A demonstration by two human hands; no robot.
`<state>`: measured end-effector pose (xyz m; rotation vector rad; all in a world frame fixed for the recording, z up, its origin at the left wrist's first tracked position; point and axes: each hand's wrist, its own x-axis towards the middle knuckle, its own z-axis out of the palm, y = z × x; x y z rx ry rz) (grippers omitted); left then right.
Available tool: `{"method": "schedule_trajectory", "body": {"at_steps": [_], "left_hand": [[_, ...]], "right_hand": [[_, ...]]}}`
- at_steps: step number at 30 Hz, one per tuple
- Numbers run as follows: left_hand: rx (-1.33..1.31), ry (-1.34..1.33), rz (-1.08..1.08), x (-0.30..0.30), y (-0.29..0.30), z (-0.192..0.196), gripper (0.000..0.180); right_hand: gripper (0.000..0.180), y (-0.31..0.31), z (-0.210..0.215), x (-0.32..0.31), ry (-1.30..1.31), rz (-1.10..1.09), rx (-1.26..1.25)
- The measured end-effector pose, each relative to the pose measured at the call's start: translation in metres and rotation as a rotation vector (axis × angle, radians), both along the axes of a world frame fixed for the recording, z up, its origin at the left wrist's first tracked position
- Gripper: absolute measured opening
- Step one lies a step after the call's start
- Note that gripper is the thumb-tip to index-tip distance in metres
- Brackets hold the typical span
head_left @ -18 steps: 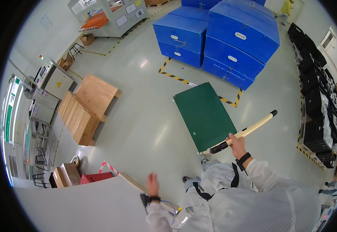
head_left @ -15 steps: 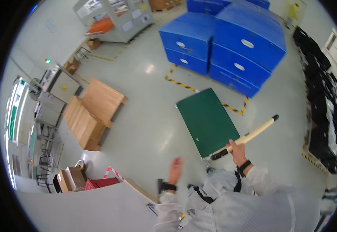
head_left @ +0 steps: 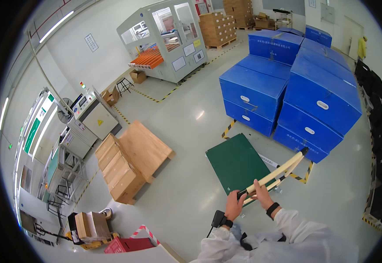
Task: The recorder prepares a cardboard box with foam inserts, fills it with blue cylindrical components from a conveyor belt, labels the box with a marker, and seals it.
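A platform trolley with a flat green deck [head_left: 237, 160] stands on the floor in front of me. Its cream push handle [head_left: 272, 174] has black ends and slants up to the right over the deck's near edge. My left hand [head_left: 233, 206] is closed on the handle by its black left end. Just right of it, my right hand [head_left: 262, 196] has its fingers wrapped round the cream bar. Both wrists wear black bands, and a small black box sits by the left one. The deck carries no load.
Stacked blue boxes [head_left: 318, 96] stand beyond the trolley, inside striped floor tape. To the left, cardboard boxes [head_left: 120, 168] lie on a wooden pallet [head_left: 145, 147]. Black items [head_left: 381, 144] line the right side. A red box [head_left: 129, 245] is at lower left; a person in yellow [head_left: 362, 47] stands far right.
My left hand has come from beside the trolley onto the handle. My right hand still holds it. The view has tilted up, showing more of the far room.
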<state>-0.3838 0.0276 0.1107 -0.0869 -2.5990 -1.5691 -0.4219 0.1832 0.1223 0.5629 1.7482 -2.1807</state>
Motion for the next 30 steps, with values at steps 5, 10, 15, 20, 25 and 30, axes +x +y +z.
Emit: {"method": "schedule_trajectory", "body": {"at_steps": [5,10,15,20,25,30], "left_hand": [[0.095,-0.119,-0.052,-0.095,-0.087,0.008,0.042],[0.096,-0.188,-0.043,-0.193,-0.173,-0.001,0.041],[0.083,-0.154,0.14,-0.278,-0.237,-0.014,0.038],[-0.025,0.096,0.448,-0.384,-0.278,-0.025,0.033],[0.084,-0.072,0.538,-0.474,-0.358,-0.027,0.033],[0.319,-0.303,0.591,-0.576,-0.389,0.007,0.028]], "right_hand": [[0.046,-0.012,0.015,-0.095,0.322,-0.055,0.796],[0.064,-0.031,0.028,-0.237,0.768,0.395,1.355],[0.056,-0.112,0.02,-0.351,0.711,0.467,1.319],[0.063,-0.157,0.025,-0.476,0.9,0.572,1.273],[0.044,-0.207,0.029,-0.631,0.993,0.684,1.486],[0.024,-0.26,0.015,-0.749,1.053,0.652,1.566]]}}
